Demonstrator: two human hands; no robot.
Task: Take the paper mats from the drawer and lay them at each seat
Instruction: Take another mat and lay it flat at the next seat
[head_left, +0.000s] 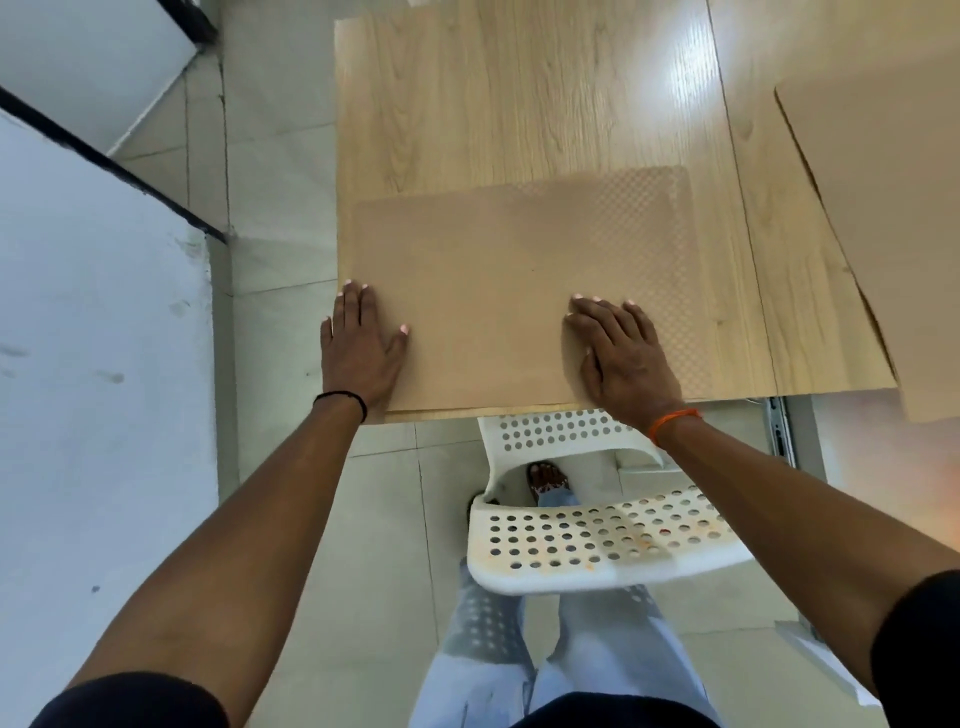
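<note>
Paper mat (498, 291) flat under both hands (358, 353), near table (519, 104) edge

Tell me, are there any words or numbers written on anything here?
None: no words, numbers or signs can be read.
The paper mat under both hands is plain brown.
The wooden table and the white chair carry no label.

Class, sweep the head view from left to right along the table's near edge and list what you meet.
White wall → left hand → paper mat → right hand → bare wooden table → second paper mat.
</note>
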